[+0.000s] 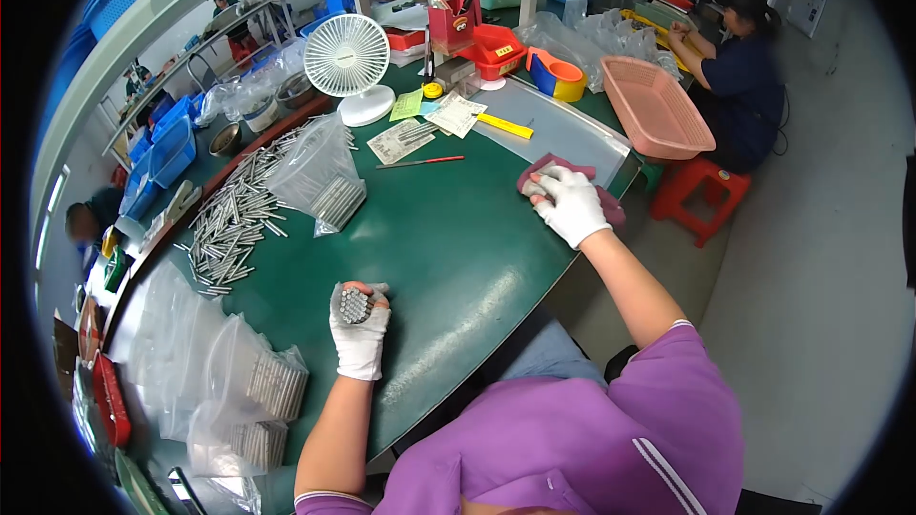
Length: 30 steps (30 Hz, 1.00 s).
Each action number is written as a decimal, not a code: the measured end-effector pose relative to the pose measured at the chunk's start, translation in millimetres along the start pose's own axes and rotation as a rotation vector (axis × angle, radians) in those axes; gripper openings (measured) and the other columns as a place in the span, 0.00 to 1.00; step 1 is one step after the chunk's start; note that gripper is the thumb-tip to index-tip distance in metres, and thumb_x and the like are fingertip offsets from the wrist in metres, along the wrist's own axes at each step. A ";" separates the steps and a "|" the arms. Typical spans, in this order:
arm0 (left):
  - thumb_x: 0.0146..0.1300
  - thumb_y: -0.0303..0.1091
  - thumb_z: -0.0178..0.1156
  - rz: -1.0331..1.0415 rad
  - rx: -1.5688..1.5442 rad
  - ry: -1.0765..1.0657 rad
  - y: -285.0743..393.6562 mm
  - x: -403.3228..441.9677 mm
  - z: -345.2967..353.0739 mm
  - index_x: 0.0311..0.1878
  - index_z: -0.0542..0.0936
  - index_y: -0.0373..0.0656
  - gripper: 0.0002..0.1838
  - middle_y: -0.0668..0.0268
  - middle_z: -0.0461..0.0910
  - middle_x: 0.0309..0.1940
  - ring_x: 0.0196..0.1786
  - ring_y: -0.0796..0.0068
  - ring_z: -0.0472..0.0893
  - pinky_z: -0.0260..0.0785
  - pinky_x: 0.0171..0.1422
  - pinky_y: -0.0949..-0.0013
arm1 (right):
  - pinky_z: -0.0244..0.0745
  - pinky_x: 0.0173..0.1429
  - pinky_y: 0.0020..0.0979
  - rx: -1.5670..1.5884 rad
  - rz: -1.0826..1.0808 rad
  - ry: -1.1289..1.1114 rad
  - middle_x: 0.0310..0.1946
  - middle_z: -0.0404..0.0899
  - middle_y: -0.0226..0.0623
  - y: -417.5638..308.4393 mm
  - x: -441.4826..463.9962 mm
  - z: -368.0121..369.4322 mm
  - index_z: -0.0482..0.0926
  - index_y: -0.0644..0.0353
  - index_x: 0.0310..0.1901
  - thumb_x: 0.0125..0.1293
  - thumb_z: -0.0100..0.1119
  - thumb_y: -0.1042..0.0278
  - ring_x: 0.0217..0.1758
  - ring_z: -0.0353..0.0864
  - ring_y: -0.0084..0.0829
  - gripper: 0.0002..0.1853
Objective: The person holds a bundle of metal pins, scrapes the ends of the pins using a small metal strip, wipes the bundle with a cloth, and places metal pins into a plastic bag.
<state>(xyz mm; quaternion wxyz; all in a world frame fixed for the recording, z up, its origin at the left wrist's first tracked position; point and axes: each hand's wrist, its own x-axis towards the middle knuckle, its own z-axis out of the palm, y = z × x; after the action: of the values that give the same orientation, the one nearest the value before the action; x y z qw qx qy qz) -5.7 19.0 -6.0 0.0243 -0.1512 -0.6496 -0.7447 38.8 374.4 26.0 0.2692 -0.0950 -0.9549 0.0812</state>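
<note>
My left hand (363, 343), in a white glove with bare fingertips, is closed around a bundle of metal rods (355, 306), their round ends facing up. At the table's right edge, my gloved right hand (572, 210) grips a dark pink cloth (609, 202), its fingers curled onto the fabric. Beyond the left hand lies a heap of loose metal rods (234, 219). Beside that heap is a clear plastic bag (320, 167) with stacked rods inside. More bagged rods (277, 383) stand at the left front of the green table (448, 257).
A white fan (348, 57) stands at the back, near a red bin (494, 50). Paper slips (456, 113), a red pen-like stick (420, 162) and a yellow cutter (506, 125) lie mid-table. A pink basket (658, 107) sits right, by a seated co-worker (744, 86) and red stool (701, 198).
</note>
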 end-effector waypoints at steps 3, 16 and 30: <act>0.56 0.15 0.62 -0.008 0.003 0.010 -4.3 1.2 -2.2 0.40 0.72 0.40 0.13 0.63 0.79 0.33 0.39 0.74 0.81 0.72 0.47 0.75 | 0.77 0.45 0.44 -0.196 0.085 0.023 0.39 0.79 0.43 20.3 -23.1 -27.2 0.83 0.52 0.40 0.61 0.55 0.56 0.39 0.80 0.45 0.13; 0.56 0.16 0.62 -0.076 0.010 -0.012 4.8 0.7 2.2 0.40 0.72 0.40 0.12 0.62 0.80 0.34 0.40 0.75 0.80 0.72 0.46 0.75 | 0.75 0.47 0.41 -0.173 0.076 0.124 0.39 0.79 0.40 5.3 -13.8 -84.4 0.80 0.56 0.43 0.60 0.58 0.61 0.42 0.78 0.44 0.12; 0.56 0.16 0.61 -0.127 -0.009 -0.043 10.5 -0.2 1.4 0.41 0.72 0.40 0.13 0.62 0.79 0.35 0.40 0.74 0.80 0.72 0.46 0.75 | 0.77 0.49 0.40 -0.242 0.028 -0.084 0.41 0.79 0.44 -32.8 78.1 62.5 0.81 0.58 0.43 0.60 0.57 0.54 0.45 0.80 0.42 0.18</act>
<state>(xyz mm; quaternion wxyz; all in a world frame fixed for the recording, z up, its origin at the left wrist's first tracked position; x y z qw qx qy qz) -2.9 18.7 4.2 -0.0378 -0.1256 -0.6550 -0.7441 -64.1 353.7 19.1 0.2143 -0.1366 -0.9668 -0.0268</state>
